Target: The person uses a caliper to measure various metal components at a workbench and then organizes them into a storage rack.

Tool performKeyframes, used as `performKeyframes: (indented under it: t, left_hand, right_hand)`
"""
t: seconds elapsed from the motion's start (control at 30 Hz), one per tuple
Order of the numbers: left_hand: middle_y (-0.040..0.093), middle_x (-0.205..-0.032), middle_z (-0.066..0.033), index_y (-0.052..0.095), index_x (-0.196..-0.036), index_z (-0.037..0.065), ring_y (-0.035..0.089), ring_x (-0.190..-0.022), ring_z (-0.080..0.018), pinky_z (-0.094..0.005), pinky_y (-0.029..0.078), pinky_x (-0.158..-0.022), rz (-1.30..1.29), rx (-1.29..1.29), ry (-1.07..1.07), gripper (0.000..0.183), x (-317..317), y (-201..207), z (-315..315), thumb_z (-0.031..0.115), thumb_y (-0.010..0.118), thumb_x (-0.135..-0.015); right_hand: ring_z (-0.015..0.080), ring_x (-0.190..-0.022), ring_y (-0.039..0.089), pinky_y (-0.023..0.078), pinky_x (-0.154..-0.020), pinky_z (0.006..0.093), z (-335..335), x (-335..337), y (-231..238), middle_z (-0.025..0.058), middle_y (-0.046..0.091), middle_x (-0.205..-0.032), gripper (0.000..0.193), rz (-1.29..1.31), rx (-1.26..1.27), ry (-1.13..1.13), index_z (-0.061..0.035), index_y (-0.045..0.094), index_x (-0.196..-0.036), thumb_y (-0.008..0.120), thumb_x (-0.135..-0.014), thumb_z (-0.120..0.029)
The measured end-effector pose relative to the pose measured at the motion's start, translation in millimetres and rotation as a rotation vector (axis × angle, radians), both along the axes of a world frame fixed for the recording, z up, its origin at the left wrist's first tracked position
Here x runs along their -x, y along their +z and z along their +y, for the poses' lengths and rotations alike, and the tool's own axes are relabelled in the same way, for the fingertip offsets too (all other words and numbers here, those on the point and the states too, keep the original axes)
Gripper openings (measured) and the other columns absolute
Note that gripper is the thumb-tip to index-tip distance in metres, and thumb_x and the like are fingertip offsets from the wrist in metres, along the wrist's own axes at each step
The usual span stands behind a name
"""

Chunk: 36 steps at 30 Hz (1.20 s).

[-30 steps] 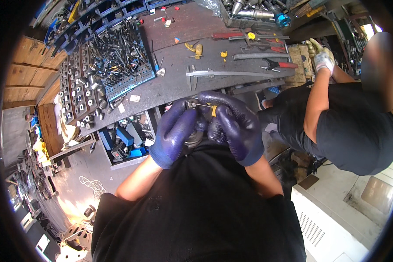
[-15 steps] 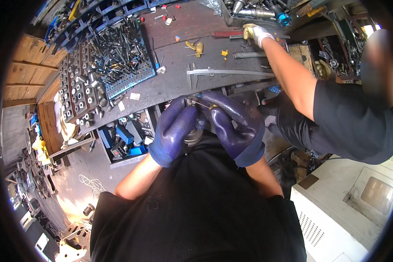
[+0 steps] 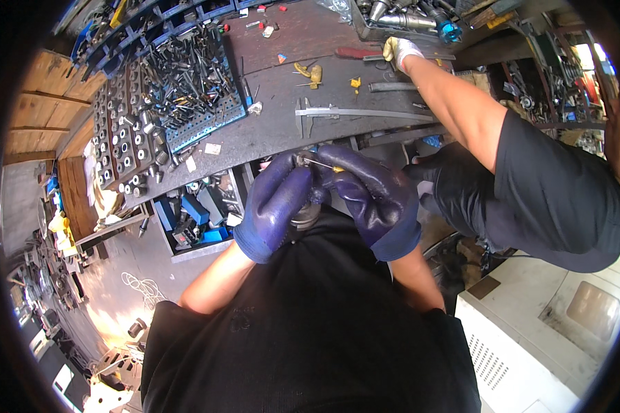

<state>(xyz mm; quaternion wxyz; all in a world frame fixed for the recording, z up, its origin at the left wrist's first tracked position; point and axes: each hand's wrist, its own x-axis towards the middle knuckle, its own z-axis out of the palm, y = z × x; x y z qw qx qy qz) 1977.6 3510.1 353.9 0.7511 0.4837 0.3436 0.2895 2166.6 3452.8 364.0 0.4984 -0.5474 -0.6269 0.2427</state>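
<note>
My left hand [image 3: 277, 196], in a purple coated glove, is closed around a small metal piece [image 3: 300, 160] at its fingertips. My right hand [image 3: 377, 196], gloved alike, pinches a small driver with a thin shaft [image 3: 318, 163] and a bit of yellow handle. The shaft's tip meets the metal piece. Under my hands, close to my shirt, shows a round metal body [image 3: 306, 217]; whether it joins the piece in my left hand, I cannot tell. Just beyond my hands, a long caliper [image 3: 365, 112] lies on the dark workbench [image 3: 269, 131].
Yellow-handled keys [image 3: 313, 76] lie farther back. A blue perforated rack [image 3: 213, 127] of cutting bits and a collet tray [image 3: 120, 131] stand left, above an open drawer [image 3: 198, 253]. At right a co-worker's gloved hand [image 3: 401, 52] reaches over the bench near a red-handled tool [image 3: 357, 52].
My right thumb and fingers have bent and shifted on the driver; my left hand stays put. The co-worker has leaned away to the right, and their other gloved hand is out of sight.
</note>
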Motion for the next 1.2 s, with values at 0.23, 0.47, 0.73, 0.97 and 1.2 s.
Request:
performKeyframes:
  t: [0.23, 0.47, 0.73, 0.97, 1.2]
  left_hand:
    - [0.067, -0.105, -0.0047, 0.061, -0.132, -0.002, 0.06, -0.093, -0.0107, -0.0265, 0.047, -0.085, -0.01, -0.066, -0.016, 0.035, -3, -2, 3, 0.018, 0.05, -0.105]
    - [0.068, -0.113, -0.007, 0.06, -0.135, -0.003, 0.06, -0.099, -0.0115, -0.0266, 0.046, -0.091, 0.03, -0.209, 0.027, 0.039, 0, -16, 1, 0.019, 0.05, -0.105]
    - [0.065, -0.093, -0.0044, 0.064, -0.12, -0.001, 0.059, -0.084, -0.0105, -0.0279, 0.047, -0.076, 0.014, -0.06, -0.014, 0.029, -2, -5, 8, 0.019, 0.049, -0.105]
    - [0.067, -0.094, -0.0047, 0.062, -0.123, -0.002, 0.06, -0.085, -0.0102, -0.0267, 0.048, -0.078, -0.022, -0.001, 0.026, 0.03, -7, 3, 3, 0.019, 0.048, -0.106]
    - [0.067, -0.098, -0.0054, 0.063, -0.123, -0.002, 0.061, -0.088, -0.0122, -0.0277, 0.049, -0.08, 0.012, -0.07, 0.028, 0.03, -7, -3, 2, 0.018, 0.05, -0.105]
  right_hand:
    - [0.0169, -0.082, 0.072, 0.056, -0.075, 0.0306, 0, 16, 5, 0.012, 0.077, -0.1, 0.027, 0.336, 0.113, -0.04, -0.0013, 0.071, -0.124, 0.065, -0.1, -0.012]
    - [0.0099, -0.077, 0.065, 0.054, -0.072, 0.0261, -5, 4, 14, 0.0073, 0.074, -0.099, 0.038, 0.958, 0.437, 0.198, 0.0007, 0.066, -0.134, 0.062, -0.103, -0.022]
    - [0.014, -0.085, 0.072, 0.058, -0.074, 0.0313, 5, 1, -13, 0.0112, 0.077, -0.103, 0.03, 0.118, -0.056, -0.039, 0.0006, 0.069, -0.127, 0.067, -0.1, -0.012]
    - [0.0136, -0.082, 0.071, 0.057, -0.073, 0.0303, -3, 16, 16, 0.0117, 0.077, -0.107, 0.025, 0.559, 0.278, -0.095, 0.0016, 0.072, -0.121, 0.063, -0.099, -0.004]
    - [0.015, -0.098, 0.07, 0.056, -0.086, 0.029, -3, 13, 9, 0.0106, 0.075, -0.111, 0.026, 0.52, 0.233, -0.067, 0.0034, 0.071, -0.121, 0.058, -0.099, 0.001]
